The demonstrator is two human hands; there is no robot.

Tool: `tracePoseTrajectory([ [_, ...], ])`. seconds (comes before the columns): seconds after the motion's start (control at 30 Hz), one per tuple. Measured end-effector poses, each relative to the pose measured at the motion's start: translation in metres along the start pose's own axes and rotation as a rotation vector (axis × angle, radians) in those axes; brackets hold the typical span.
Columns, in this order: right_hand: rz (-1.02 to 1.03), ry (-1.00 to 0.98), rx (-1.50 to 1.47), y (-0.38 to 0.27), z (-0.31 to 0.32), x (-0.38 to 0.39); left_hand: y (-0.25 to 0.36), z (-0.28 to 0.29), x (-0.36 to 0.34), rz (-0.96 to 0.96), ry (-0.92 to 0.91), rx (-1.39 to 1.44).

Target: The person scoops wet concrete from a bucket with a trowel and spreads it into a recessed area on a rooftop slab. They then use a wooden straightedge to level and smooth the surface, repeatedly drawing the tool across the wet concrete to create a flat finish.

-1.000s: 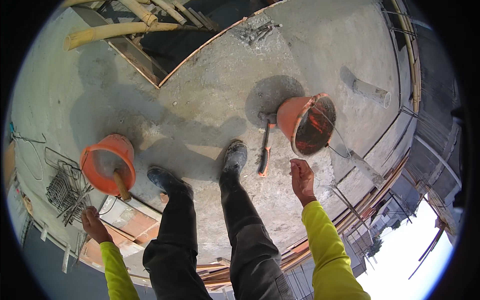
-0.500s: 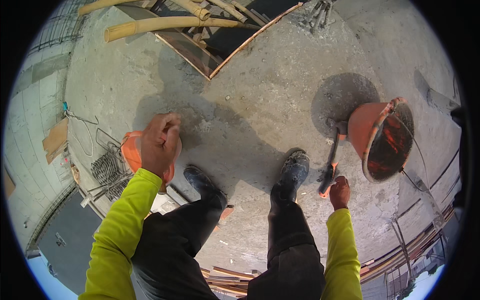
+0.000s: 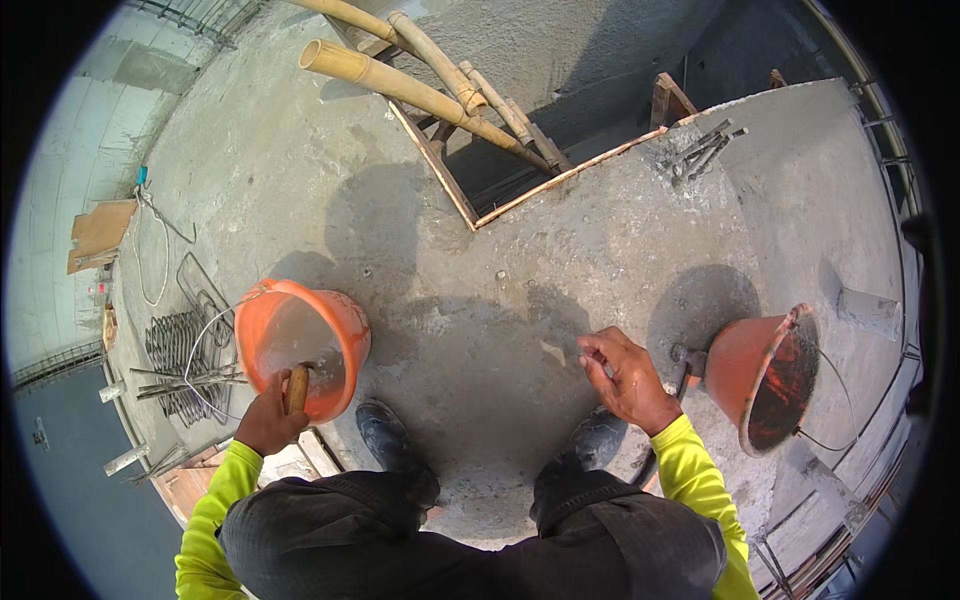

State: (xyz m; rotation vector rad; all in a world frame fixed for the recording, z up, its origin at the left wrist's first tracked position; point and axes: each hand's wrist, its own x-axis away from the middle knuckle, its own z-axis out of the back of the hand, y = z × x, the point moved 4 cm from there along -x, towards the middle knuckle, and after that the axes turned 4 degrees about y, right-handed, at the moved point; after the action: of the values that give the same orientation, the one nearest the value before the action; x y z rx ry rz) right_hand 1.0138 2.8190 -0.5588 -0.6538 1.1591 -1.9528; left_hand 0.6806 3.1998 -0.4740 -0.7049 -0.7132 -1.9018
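On the left, my left hand [image 3: 268,418] is wrapped round the wooden handle [image 3: 297,388] of a tool at the near rim of an orange bucket [image 3: 352,330]. Its working end reaches inside, where I cannot make out the shape. Greyish contents show in the bucket. My right hand [image 3: 630,385] hovers over the concrete in front of my right boot, palm inward, with the thumb and forefinger apart and nothing visible between them. Beside it lies a hammer [image 3: 692,362] with a black and orange handle, mostly hidden by my right hand and sleeve.
A second, reddish bucket [image 3: 735,375] lies tipped on its side at the right. Ahead is a floor opening with a wooden edge [image 3: 440,170], with bamboo poles [image 3: 400,88] across it. Bent steel bars [image 3: 180,345] lie left of the orange bucket; short rods [image 3: 705,150] lie far right.
My left hand has come down from above the orange bucket and now grips the wooden handle. My right hand has moved up and left, away from beside the hammer handle. The view has shifted.
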Motion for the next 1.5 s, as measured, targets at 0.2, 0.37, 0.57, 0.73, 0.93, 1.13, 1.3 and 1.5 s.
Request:
tracePoseTrajectory([
  [0.2, 0.319, -0.489, -0.047, -0.094, -0.042, -0.084, 0.018, 0.093, 0.122, -0.183, 0.151, -0.007],
  [0.37, 0.291, -0.723, -0.495, -0.146, -0.083, -0.076, 0.104, 0.107, 0.163, -0.363, 0.290, 0.030],
  [0.57, -0.229, -0.262, -1.127, -0.129, -0.071, -0.048, 0.247, -0.013, 0.091, -0.998, 0.277, -0.325],
  [0.73, -0.696, 0.309, -1.322, -0.016, -0.038, -0.006, 0.309, -0.093, 0.060, -1.075, -0.149, -0.462],
  [0.93, -0.665, 0.294, -0.318, 0.081, 0.048, -0.027, 0.299, -0.059, 0.029, -0.952, -0.127, -0.407],
  [1.13, -0.759, -0.116, -0.289, 0.057, 0.007, -0.047, 0.273, 0.023, -0.016, -0.778, 0.219, 0.070],
  [1.3, -0.140, -0.583, 0.307, 0.012, -0.045, -0.020, 0.255, 0.054, -0.029, -0.677, 0.309, 0.262],
  [1.5, -0.386, -0.469, 0.244, 0.021, -0.035, -0.049, 0.288, 0.053, -0.035, -0.806, 0.401, 0.193],
])
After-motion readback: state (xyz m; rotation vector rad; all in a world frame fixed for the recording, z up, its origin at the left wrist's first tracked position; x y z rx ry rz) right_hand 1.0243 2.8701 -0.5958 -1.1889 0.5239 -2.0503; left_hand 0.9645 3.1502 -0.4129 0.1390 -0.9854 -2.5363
